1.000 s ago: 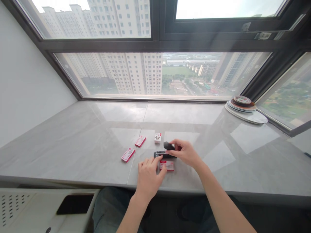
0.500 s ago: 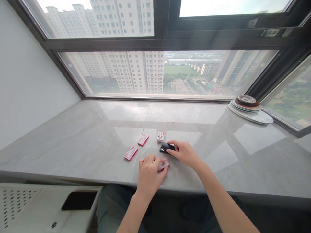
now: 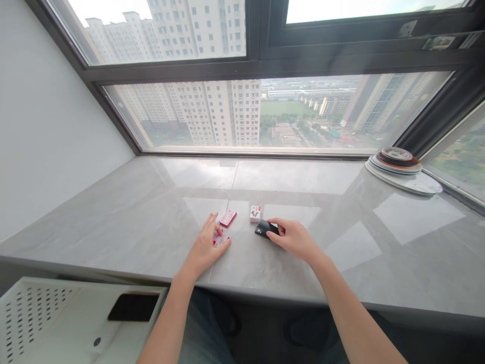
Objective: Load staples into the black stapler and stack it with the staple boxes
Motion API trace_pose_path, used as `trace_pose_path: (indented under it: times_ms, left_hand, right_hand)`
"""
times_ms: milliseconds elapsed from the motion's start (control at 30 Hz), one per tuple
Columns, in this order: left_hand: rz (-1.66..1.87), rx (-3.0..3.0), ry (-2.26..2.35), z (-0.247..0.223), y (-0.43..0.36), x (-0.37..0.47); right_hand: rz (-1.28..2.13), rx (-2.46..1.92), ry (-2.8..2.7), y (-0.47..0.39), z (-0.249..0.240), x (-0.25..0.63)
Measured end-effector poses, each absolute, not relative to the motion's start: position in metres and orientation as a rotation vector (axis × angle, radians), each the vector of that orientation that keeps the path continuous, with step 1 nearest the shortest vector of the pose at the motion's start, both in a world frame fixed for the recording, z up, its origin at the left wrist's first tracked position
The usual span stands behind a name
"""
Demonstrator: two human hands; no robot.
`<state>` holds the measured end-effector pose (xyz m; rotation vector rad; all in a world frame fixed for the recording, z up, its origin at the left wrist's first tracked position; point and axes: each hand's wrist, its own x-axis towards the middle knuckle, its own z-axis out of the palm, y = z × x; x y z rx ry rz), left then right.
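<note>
My right hand [image 3: 295,238] has its fingers around a black stapler-like object [image 3: 267,230] resting on the grey stone counter [image 3: 151,222]. Just behind that object stands a small white box [image 3: 255,213] with a dark picture and a red corner. My left hand [image 3: 205,247] is over something red and clear [image 3: 216,241], partly covered by its fingers; the thumb and fingers lie around it. A red-and-white flat box [image 3: 228,218] lies just beyond the left fingertips, untouched.
A stack of plates [image 3: 397,164] sits at the back right by the window. Below the counter's front edge at left, a dark phone-like slab [image 3: 133,307] lies on a white perforated surface [image 3: 76,328].
My left hand has moved left, from the front middle of the counter to where the left red-and-white box lay. My right hand stays on the black object. The view has shifted slightly.
</note>
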<state>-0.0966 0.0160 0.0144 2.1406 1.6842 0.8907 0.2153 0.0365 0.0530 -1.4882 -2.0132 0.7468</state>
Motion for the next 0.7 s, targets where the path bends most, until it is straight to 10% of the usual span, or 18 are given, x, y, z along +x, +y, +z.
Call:
trace_pose_path:
  times_ms: [700]
  left_hand:
    - [1.002,2.16,1.781,0.003,0.046,0.004]
  right_hand:
    - [1.25,-1.517,-1.485,-0.002,0.025,0.235]
